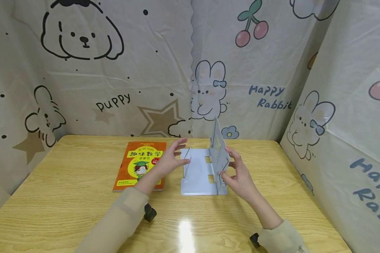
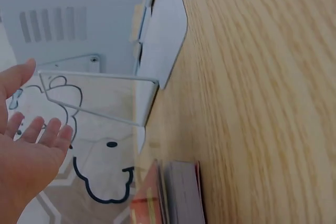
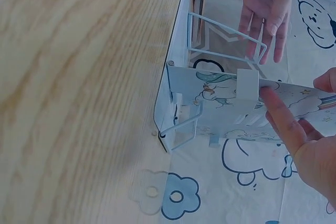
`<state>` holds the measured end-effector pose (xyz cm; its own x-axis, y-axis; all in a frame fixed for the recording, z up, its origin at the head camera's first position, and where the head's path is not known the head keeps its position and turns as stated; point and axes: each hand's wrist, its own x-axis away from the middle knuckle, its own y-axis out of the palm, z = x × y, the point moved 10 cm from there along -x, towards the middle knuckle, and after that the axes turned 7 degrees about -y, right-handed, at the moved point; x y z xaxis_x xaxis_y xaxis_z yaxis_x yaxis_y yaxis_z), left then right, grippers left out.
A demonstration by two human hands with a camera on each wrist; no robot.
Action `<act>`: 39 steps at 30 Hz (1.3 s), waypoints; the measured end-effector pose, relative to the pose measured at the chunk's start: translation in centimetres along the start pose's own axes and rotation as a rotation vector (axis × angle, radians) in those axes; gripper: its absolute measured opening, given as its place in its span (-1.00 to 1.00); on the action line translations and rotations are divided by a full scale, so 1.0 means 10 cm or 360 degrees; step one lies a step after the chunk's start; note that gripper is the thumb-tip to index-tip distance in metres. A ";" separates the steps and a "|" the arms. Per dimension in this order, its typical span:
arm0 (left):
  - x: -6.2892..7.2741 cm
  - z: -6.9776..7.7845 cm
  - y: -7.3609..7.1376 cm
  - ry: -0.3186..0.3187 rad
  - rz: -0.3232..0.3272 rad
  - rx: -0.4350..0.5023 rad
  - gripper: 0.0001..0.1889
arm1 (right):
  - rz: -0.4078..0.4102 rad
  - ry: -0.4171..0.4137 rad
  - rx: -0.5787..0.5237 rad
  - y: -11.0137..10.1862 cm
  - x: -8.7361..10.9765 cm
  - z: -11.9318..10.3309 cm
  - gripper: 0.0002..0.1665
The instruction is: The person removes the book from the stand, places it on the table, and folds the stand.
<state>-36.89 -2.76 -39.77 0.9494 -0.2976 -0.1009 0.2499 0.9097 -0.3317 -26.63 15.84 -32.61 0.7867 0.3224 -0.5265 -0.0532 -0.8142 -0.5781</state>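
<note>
A pale metal book stand (image 1: 196,184) is on the table, its flat base down and its panel (image 3: 218,90) upright at the right side. Cartoon prints cover the panel's outer face. My right hand (image 1: 242,177) grips the panel, thumb at one edge and fingers on the printed face. At the base's left side stands a thin wire support (image 2: 100,75). Beside that wire my left hand (image 1: 169,160) is held up with fingers spread, holding nothing. An orange book (image 1: 128,167) lies flat to the left, partly hidden by my left arm.
The wooden table (image 1: 73,182) carries the stand and the book. Behind it and along the sides hangs a printed cloth (image 1: 164,77). A second wire support (image 3: 181,124) sticks out on the printed side of the panel.
</note>
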 end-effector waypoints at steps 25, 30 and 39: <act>-0.13 -0.46 0.21 -0.0257 -0.0216 -0.0181 -0.23 | 0.0075 0.0041 0.0019 0.07 0.06 0.46 -0.02; -0.12 -0.42 0.22 -0.0224 -0.0217 -0.0198 -0.25 | 0.0069 0.0033 -0.0003 0.07 0.05 0.46 -0.02; -0.15 -0.36 0.28 -0.0146 -0.0246 -0.0319 -0.25 | 0.0077 0.0005 -0.0007 0.06 0.04 0.44 -0.03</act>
<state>-38.30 -0.78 -43.91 0.9184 -0.3928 0.0476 0.3592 0.7773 -0.5165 -29.04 17.60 -35.99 0.7852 0.2811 -0.5518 -0.0886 -0.8309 -0.5493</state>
